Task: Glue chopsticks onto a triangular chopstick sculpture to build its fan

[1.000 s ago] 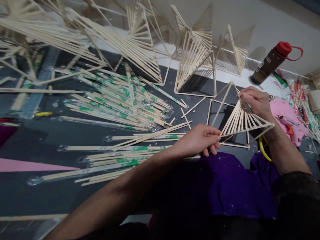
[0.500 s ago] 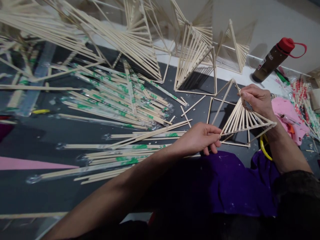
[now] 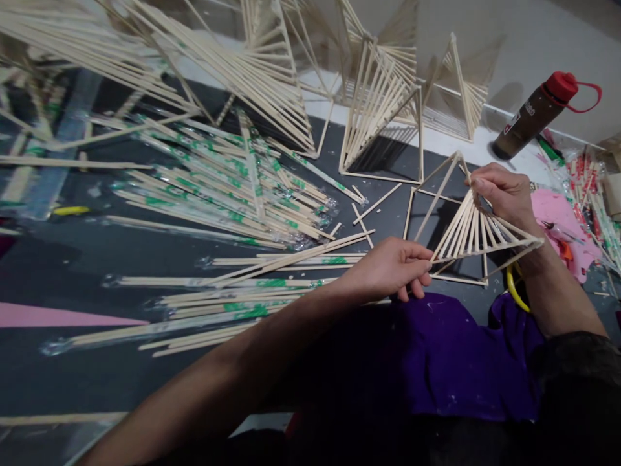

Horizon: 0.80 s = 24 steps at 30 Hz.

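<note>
A small frame of wooden sticks (image 3: 466, 236), with slats fanned across one side, is held between my two hands above the dark table. My left hand (image 3: 405, 266) pinches its lower left corner between thumb and fingers. On the upper right, my right hand (image 3: 504, 194) grips one edge of the frame near the narrow end of the fan. Some of the frame's far sticks rest close to the tabletop; whether they touch it I cannot tell. Purple cloth (image 3: 451, 356) lies below my hands, and a yellow scissors-like handle (image 3: 517, 288) shows beside my right forearm.
Wrapped chopsticks (image 3: 218, 188) with green print spread over the table's left and middle. Larger stick frames (image 3: 383, 116) stand along the back. At right are a red-capped bottle (image 3: 536, 116), a pink glue gun (image 3: 565, 226) and red-wrapped sticks (image 3: 585, 188). Short loose sticks (image 3: 377, 204) lie near the frame.
The view has shifted slightly, so most things sit a little differently in the picture. Both hands keep the same hold on the stick frame.
</note>
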{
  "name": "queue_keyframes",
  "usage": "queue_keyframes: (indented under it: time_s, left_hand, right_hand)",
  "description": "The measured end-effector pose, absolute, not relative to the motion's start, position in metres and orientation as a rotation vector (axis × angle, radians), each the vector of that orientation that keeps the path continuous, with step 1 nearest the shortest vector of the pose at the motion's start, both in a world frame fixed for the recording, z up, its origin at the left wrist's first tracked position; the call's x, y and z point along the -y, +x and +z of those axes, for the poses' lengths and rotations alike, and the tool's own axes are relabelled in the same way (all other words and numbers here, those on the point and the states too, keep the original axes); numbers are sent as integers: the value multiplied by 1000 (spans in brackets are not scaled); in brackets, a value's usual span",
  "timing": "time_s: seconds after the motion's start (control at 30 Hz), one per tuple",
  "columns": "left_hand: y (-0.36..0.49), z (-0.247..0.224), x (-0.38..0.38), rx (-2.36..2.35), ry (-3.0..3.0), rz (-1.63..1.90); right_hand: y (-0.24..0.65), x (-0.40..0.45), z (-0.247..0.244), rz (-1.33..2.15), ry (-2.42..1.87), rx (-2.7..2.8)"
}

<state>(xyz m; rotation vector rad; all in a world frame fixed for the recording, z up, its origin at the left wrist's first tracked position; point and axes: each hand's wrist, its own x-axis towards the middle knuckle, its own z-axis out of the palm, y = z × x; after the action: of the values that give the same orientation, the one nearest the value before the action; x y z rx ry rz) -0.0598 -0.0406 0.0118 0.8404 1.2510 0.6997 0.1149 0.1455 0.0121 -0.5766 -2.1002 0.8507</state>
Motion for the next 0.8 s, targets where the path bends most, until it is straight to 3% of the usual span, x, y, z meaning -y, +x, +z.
queue_keyframes:
  time_s: [0.8]
  left_hand:
    - [-66, 15, 41, -1263, 831, 717]
  right_hand:
    - [114, -145, 14, 854, -548, 2113]
